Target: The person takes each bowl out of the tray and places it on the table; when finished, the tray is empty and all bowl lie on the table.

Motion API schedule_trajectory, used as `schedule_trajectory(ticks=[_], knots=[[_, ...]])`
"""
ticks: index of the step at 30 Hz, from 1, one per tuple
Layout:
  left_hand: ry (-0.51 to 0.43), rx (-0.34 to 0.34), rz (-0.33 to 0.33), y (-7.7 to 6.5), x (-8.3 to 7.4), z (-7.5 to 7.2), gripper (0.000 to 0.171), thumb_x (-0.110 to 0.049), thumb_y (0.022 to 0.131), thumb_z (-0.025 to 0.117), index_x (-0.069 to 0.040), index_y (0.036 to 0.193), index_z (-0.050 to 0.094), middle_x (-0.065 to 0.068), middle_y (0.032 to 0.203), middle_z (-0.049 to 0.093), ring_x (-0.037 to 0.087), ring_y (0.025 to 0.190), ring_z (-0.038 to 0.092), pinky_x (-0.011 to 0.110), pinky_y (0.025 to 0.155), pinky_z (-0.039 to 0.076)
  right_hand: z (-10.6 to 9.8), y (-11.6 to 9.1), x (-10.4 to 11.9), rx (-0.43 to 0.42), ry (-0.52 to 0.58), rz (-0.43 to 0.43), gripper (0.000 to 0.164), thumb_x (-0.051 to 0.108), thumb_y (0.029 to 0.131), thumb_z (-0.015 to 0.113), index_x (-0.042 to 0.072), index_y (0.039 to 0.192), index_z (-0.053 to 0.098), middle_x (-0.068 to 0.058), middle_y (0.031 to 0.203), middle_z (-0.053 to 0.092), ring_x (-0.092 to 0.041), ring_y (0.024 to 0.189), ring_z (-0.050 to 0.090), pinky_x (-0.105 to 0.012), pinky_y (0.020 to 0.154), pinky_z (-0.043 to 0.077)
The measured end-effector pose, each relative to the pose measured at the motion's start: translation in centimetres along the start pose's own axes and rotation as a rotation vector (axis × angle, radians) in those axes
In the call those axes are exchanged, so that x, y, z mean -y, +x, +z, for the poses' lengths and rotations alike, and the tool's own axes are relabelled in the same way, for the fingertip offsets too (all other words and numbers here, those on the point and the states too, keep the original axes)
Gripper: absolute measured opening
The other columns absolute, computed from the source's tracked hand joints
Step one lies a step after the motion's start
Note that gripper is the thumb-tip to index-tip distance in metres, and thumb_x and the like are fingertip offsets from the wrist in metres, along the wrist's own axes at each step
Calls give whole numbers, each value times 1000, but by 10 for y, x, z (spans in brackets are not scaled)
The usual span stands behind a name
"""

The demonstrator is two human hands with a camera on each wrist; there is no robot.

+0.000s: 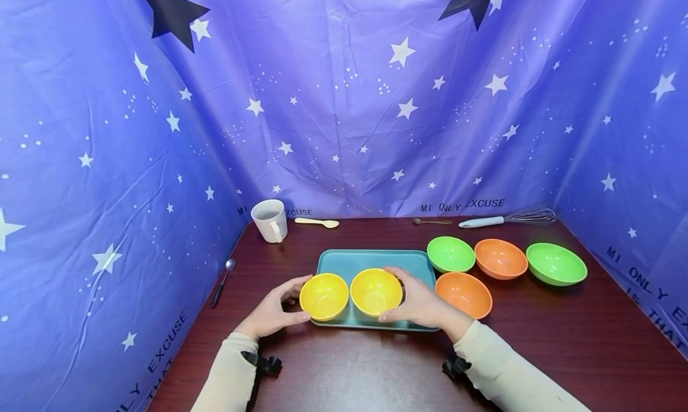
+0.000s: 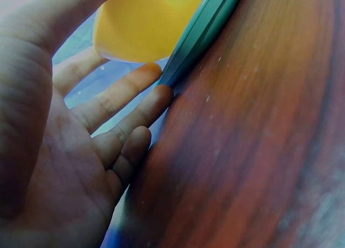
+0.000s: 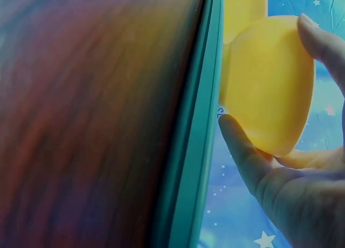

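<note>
Two small yellow bowls stand side by side over the teal tray (image 1: 338, 260) in the head view. My left hand (image 1: 276, 307) holds the left yellow bowl (image 1: 324, 297) at its outer side, thumb at the near rim and fingers round the far side. In the left wrist view, the lower fingers (image 2: 135, 105) stretch out past that bowl (image 2: 148, 29) toward the tray's edge. My right hand (image 1: 421, 298) grips the right yellow bowl (image 1: 376, 292), thumb in front and fingers behind. The right wrist view shows this bowl (image 3: 272, 86) between spread thumb and fingers.
Right of the tray sit two green bowls (image 1: 450, 255) (image 1: 556, 264) and two orange bowls (image 1: 501, 259) (image 1: 463, 295). Along the back lie a whisk (image 1: 484, 222), a small spoon (image 1: 430, 221) and a cream spoon (image 1: 317, 223). A white mug (image 1: 270, 221) and a dark-handled spoon (image 1: 223, 283) are at left.
</note>
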State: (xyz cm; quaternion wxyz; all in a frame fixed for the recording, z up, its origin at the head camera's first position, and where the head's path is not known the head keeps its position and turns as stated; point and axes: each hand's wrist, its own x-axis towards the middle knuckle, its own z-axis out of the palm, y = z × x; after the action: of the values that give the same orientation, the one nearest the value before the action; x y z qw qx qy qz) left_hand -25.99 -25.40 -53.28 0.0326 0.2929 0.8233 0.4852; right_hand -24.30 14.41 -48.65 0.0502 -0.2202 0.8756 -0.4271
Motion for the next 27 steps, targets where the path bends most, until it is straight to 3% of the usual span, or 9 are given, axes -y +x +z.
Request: schedule_trajectory(ticks=[16, 27], knots=[[4, 0, 9, 0, -2, 0, 82, -20, 86, 88, -21, 157, 48, -4, 128, 68, 25, 113, 63, 40, 93, 53, -24, -5, 15, -63, -6, 40, 115, 51, 69, 97, 13, 161, 38, -13, 155, 48, -32, 127, 54, -57, 100, 49], [-3, 11, -5, -1, -1, -1, 85, -25, 86, 89, -18, 159, 45, -4, 130, 67, 21, 116, 64, 36, 97, 52, -45, -9, 20, -101, 137, 48, 113, 35, 70, 100, 13, 161, 36, -11, 151, 48, -36, 124, 53, -43, 89, 56]])
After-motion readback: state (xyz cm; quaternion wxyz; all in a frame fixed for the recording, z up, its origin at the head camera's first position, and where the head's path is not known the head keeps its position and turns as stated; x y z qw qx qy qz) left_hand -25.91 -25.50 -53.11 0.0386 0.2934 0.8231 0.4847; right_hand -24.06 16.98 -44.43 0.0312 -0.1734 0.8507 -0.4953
